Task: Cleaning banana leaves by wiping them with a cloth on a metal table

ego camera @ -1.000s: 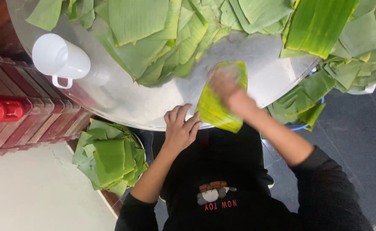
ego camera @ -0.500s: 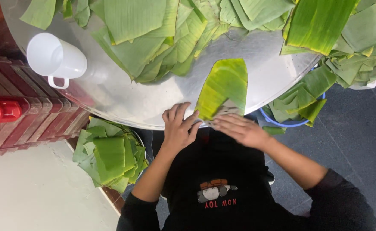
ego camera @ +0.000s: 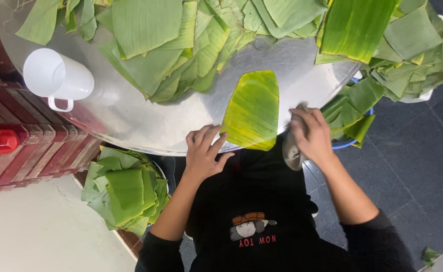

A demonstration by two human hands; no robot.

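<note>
Our left hand (ego camera: 203, 151) lies flat at the near edge of the round metal table (ego camera: 146, 123), fingers spread and open, gripping nothing; its fingertips press down beside the near left corner of a single leaf (ego camera: 252, 112), and the forefinger just touches that corner. The leaf is a trimmed banana-leaf piece, bright green going yellow toward its near end, lying flat on the bare metal with its near edge overhanging the table rim slightly. Our right hand (ego camera: 309, 133) sits just to the right of the leaf, at the table's edge, fingers curled closed around a grey cloth (ego camera: 292, 151) that bunches out below the palm; the hand is beside the leaf, and we cannot tell whether the cloth touches it. Beyond the leaf, across the far half of the table, a loose heap of cut leaves (ego camera: 181, 40) overlaps in many layers. A white jug (ego camera: 57, 78) lies on its side at the left of the table, handle toward us. To the right, off the table edge, more leaf pieces (ego camera: 407, 50) are piled over a blue tub (ego camera: 350, 144), of which only a bit of rim shows. Down at our left, below the table, a stack of folded leaves (ego camera: 125, 191) fills a bowl. Red crates (ego camera: 10, 146) stand at the far left.
</note>
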